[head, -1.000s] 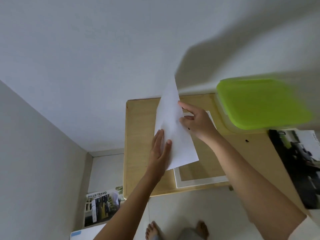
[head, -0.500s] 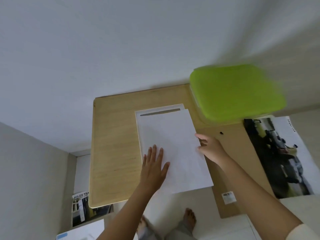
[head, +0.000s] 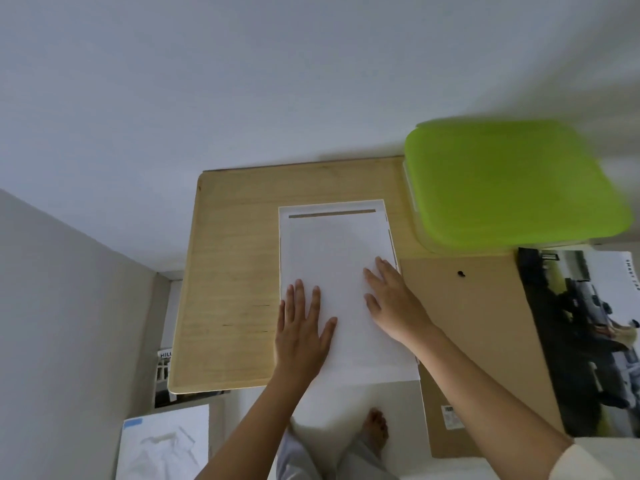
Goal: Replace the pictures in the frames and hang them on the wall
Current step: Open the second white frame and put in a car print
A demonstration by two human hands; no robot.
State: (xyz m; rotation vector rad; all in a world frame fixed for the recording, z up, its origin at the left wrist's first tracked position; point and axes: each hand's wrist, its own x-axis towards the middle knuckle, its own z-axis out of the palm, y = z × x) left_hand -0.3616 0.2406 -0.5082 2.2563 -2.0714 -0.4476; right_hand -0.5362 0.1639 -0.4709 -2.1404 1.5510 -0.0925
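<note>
Both hands lie flat with fingers straight and spread, gripping nothing. The left hand (head: 301, 337) and right hand (head: 394, 306) press palms-down on a white sheet (head: 336, 258) between and beyond them. The sheet lies on a white frame (head: 332, 205), whose border shows just past the fingertips, and the frame rests on the pale wooden surface (head: 235, 271). A thin brown strip shows beyond the sheet's far edge, and another runs along the edge beside the right hand's fingertips, so the sheet looks slightly skewed against the opening.

The sheet looks thin, light and limp, likely to slide easily on the smooth frame and to crease or dog-ear if pinched hard at a corner. Flat palms are probably the right way to nudge it square. To lift it, a light pinch at both side edges, one under each hand's outer fingers, would keep it from sagging or folding.

The frame looks stiff and fairly light, best taken by its long sides. I cannot tell whether it has glass, so its front should be treated as fragile.

To the outside of the right hand lies a brown backing board (head: 485, 334), which looks rigid and flat and is easy to take by its edges. Past that is a printed car picture (head: 588, 341), with a green-lidded box (head: 512, 181) beyond the board.
</note>
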